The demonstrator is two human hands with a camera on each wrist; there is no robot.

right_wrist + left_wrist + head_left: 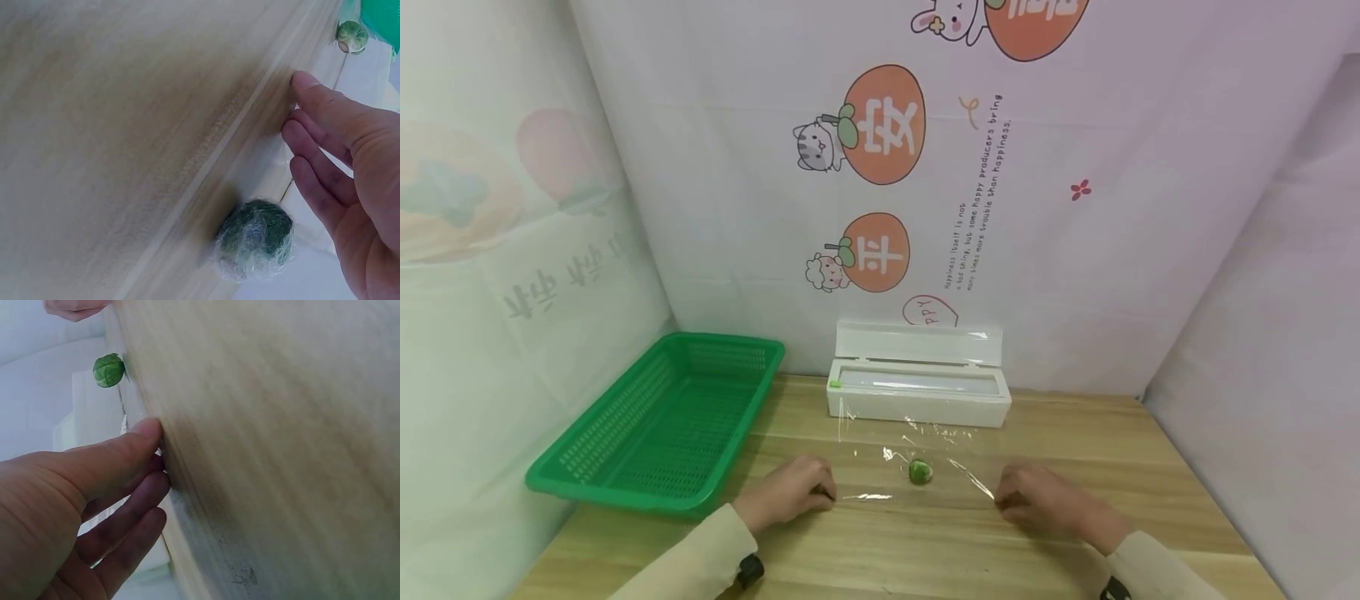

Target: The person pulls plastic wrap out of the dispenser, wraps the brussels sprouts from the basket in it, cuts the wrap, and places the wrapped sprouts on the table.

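A sheet of clear cling film (880,482) lies over the table in front of me, glinting along its folds. On it sits a small green Brussels sprout (920,472), near the middle. My left hand (790,493) pinches the film's near left corner between thumb and fingers. The near right corner is pinched by my right hand (1051,502). In the right wrist view, a green ball wrapped in crinkled film (256,240) rests on the table beside the right hand; it cannot be made out in the head view.
At the back stands a white cling film dispenser box (921,408), its lid raised. A green perforated plastic basket (685,425) is on the left of the wooden table (865,558). White printed cloth (1037,292) walls off the back and both sides.
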